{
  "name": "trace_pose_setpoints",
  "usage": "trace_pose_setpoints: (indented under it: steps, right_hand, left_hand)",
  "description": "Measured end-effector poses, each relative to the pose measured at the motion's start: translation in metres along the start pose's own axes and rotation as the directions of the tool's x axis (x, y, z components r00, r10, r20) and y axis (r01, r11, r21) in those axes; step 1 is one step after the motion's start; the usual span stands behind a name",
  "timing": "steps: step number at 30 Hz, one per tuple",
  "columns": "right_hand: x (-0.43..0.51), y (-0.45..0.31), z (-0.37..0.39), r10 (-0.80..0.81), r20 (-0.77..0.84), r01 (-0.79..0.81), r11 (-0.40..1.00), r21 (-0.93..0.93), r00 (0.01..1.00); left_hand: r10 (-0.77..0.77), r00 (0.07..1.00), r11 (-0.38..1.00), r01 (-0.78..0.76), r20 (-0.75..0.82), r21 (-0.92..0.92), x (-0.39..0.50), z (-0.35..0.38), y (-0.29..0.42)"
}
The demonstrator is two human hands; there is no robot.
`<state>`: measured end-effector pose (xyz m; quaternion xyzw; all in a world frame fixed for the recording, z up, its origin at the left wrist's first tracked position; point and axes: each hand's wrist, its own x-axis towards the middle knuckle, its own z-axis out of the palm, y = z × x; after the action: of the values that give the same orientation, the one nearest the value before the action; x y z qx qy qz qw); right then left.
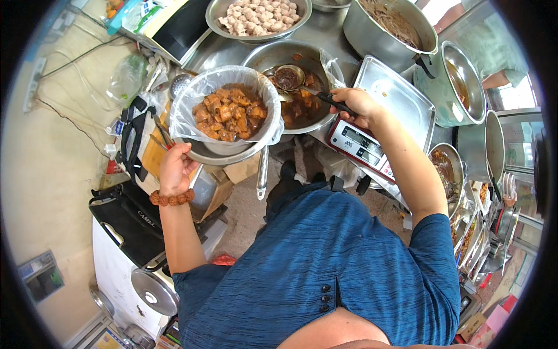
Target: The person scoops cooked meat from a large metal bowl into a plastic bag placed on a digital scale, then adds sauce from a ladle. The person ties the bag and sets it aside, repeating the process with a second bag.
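Observation:
My left hand (176, 168) grips the rim of a metal basin (213, 156) at its near left side. In that basin sits a bowl lined with a clear plastic bag (185, 104), holding brown sauced food chunks (233, 111). My right hand (359, 107) is closed around the black handle of a metal ladle (290, 77). The ladle's cup, with dark sauce in it, is over a large steel bowl (322, 120) of similar chunks in brown liquid. A piece of plastic bag (331, 70) hangs on that bowl's right rim.
A digital scale (392, 100) with a metal pan lies under my right forearm. Behind stand a bowl of pale meatballs (261, 17) and a deep pot (383, 30). More pots (449, 83) line the right. A metal handle (262, 174) juts towards me. Another person's arm (497, 80) shows at upper right.

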<state>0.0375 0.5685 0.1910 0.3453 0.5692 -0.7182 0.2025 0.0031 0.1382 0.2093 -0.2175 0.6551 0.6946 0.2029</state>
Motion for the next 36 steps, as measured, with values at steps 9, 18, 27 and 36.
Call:
trace_pose_setpoints:
  steps: [9,18,27,36]
  right_hand:
    - [-0.079,-0.036,-0.023,-0.108,0.164,0.132,0.981,-0.141,0.98]
    - [-0.162,-0.071,-0.008,-0.232,0.206,0.267,0.95,-0.164,0.951]
    - [-0.172,-0.047,0.023,-0.202,0.313,0.352,0.749,-0.561,0.928]
    - [-0.146,-0.035,0.001,-0.306,0.337,0.432,0.803,-0.411,0.89]
  left_hand:
    - [-0.011,1.0,1.0,0.011,0.021,0.016,0.0,-0.002,0.0]
    - [0.024,0.997,1.0,-0.023,0.068,-0.021,0.001,0.001,0.001]
    - [0.007,0.999,1.0,-0.007,0.051,-0.011,0.003,0.006,0.003]
    - [0.014,0.999,1.0,-0.014,0.048,-0.014,0.003,0.005,0.002]
